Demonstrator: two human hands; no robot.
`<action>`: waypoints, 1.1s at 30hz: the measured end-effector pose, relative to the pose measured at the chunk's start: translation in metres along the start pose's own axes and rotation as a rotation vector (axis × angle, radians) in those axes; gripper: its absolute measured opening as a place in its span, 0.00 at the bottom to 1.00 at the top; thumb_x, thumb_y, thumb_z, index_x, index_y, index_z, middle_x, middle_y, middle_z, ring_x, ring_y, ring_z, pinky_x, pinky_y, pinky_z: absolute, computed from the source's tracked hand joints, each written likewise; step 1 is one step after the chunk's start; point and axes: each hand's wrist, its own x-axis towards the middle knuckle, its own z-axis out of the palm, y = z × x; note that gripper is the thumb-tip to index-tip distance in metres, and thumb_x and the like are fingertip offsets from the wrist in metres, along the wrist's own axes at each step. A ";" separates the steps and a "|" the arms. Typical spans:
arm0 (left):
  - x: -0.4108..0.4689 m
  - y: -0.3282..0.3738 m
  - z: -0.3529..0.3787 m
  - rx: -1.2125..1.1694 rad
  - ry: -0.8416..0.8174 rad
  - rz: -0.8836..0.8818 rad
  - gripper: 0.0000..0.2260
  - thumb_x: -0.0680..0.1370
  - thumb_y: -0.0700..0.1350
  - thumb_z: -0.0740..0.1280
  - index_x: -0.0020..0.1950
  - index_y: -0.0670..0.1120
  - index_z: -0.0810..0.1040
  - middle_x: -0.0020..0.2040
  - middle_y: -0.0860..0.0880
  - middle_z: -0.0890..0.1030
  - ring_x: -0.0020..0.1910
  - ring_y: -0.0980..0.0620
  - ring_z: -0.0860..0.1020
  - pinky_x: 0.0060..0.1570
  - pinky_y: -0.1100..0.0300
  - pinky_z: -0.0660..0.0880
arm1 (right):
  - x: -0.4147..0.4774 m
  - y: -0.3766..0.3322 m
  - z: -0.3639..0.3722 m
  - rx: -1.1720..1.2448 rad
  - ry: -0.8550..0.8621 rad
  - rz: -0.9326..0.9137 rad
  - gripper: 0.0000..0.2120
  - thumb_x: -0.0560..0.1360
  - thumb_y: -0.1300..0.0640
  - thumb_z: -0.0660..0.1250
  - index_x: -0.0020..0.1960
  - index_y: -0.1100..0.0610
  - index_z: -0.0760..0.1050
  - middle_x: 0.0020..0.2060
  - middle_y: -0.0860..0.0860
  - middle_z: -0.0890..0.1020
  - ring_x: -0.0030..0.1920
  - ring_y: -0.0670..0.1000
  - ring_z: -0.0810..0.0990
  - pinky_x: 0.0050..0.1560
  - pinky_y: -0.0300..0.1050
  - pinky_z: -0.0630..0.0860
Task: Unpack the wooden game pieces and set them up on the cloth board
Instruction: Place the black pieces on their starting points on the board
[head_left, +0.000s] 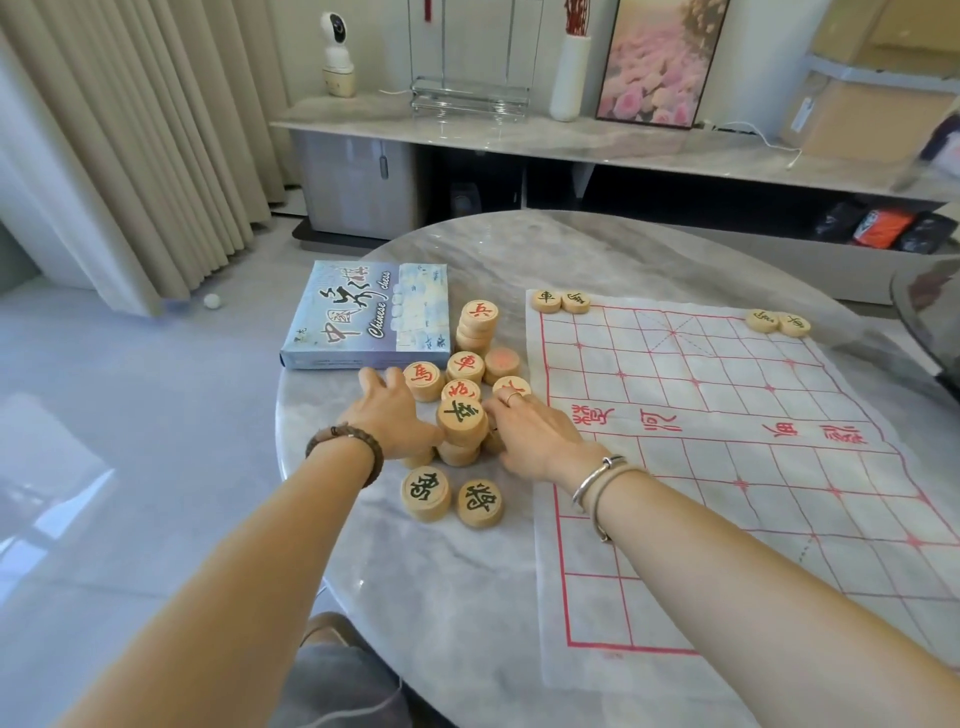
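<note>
Wooden game pieces (462, 410), pale round discs carved with red or black characters, lie heaped on the marble counter (441, 597) just left of the cloth board (727, 441). They look light, hard and smooth, so a stack would probably slide or topple if nudged; the safest hold is likely a pinch across the rim of a single disc, or a flat lift from its top and underside. One short stack topped by a black character stands in the middle of the heap, between both hands. The left hand (389, 415) rests against the left side of this stack, fingers spread and loosely curved, touching pieces but not clearly closed on any. The right hand (535, 431) reaches in from the right, its ringed fingers (511, 400) extended over a disc near the board's edge; whether it grips that disc cannot be told. A taller stack (477, 327) stands behind, and two black-marked discs (452, 496) lie nearer the person. Four pieces are already placed on the board's far row, two at the left corner (561, 301) and two at the right corner (777, 322). The thin board looks soft and wrinkled, liable to shift if dragged. A blue game box (363, 317) sits closed behind the heap.
</note>
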 end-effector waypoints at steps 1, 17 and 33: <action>-0.001 -0.001 -0.001 -0.008 0.018 -0.016 0.34 0.72 0.53 0.69 0.69 0.38 0.57 0.66 0.41 0.59 0.65 0.39 0.68 0.62 0.51 0.69 | 0.000 0.000 0.000 -0.004 -0.004 0.003 0.21 0.74 0.62 0.65 0.65 0.56 0.65 0.66 0.53 0.67 0.65 0.57 0.69 0.55 0.52 0.72; -0.026 -0.001 0.006 -0.076 -0.331 -0.148 0.16 0.74 0.49 0.68 0.55 0.42 0.68 0.55 0.43 0.74 0.45 0.46 0.79 0.45 0.56 0.80 | -0.007 -0.004 -0.004 -0.011 -0.007 0.049 0.18 0.76 0.56 0.63 0.64 0.58 0.66 0.62 0.56 0.73 0.62 0.59 0.73 0.52 0.51 0.72; -0.038 0.018 0.014 0.231 -0.250 -0.063 0.20 0.72 0.51 0.71 0.58 0.42 0.73 0.46 0.45 0.75 0.55 0.45 0.78 0.44 0.60 0.74 | -0.014 0.000 -0.012 0.040 -0.021 0.027 0.22 0.71 0.52 0.68 0.62 0.57 0.68 0.62 0.55 0.72 0.64 0.56 0.69 0.56 0.49 0.71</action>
